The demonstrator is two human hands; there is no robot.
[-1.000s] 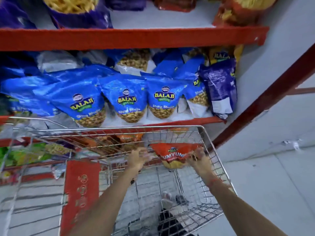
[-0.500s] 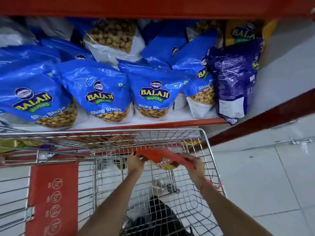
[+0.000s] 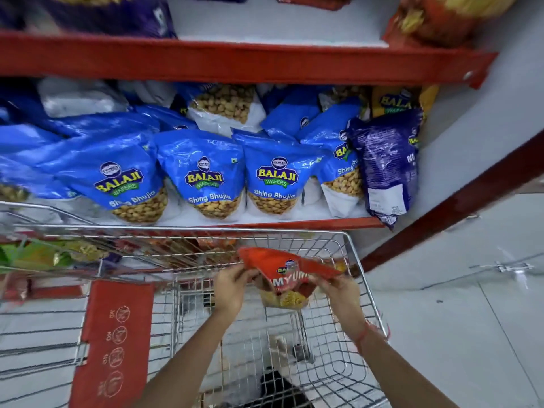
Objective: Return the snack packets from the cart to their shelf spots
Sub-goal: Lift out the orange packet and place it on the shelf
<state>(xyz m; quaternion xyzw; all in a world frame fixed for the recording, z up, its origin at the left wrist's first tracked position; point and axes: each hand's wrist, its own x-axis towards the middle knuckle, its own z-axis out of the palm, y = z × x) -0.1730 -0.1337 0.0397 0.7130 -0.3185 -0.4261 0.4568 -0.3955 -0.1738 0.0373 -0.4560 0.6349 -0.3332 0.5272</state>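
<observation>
A red snack packet (image 3: 287, 273) with yellow noodles showing at its bottom hangs over the wire cart (image 3: 357, 260), just inside its far rim. My left hand (image 3: 232, 285) grips the packet's upper left corner. My right hand (image 3: 338, 293) holds its right edge. The packet is crumpled and tilted, its logo partly readable. Beyond the cart stands a red shelf (image 3: 265, 223) lined with blue Shing Bhujia packets (image 3: 206, 178).
A dark purple packet (image 3: 385, 163) leans at the shelf's right end. An upper red shelf (image 3: 235, 58) carries purple and red packets. A red child-seat flap (image 3: 113, 340) hangs in the cart at left. White wall and tiled floor lie to the right.
Both hands have lifted the red packet a little higher, its face now turned up toward me. The view has tilted up, showing the upper shelf again.
</observation>
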